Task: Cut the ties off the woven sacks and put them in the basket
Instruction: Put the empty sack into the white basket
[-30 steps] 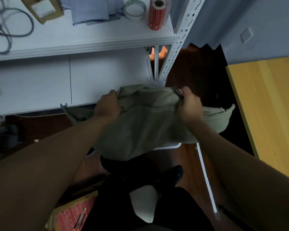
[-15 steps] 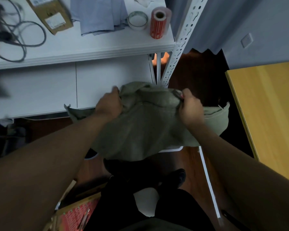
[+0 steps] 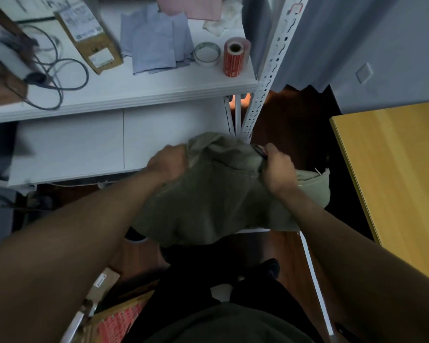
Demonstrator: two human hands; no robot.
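A crumpled olive-green woven sack (image 3: 216, 201) hangs in front of me above the dark floor. My left hand (image 3: 167, 163) grips its upper left edge in a fist. My right hand (image 3: 278, 169) grips the upper right edge, and a small dark tool with a red part (image 3: 261, 151) pokes out above its fingers. A thin white tie end (image 3: 317, 170) sticks up from the sack's right corner. A white rim (image 3: 253, 230) shows just under the sack; I cannot tell whether it belongs to the basket.
A white shelf (image 3: 139, 92) ahead carries a cardboard parcel (image 3: 89, 43), cables (image 3: 57, 78), folded blue cloth (image 3: 156, 45), a tape ring (image 3: 206, 53) and a red label roll (image 3: 234, 58). A perforated white post (image 3: 263, 90) stands beside it. A yellow table (image 3: 396, 174) lies right.
Both hands have kept their hold on the sack and lifted it slightly. The sack's left corner has been drawn in under my left hand. My view has tilted up over the shelf.
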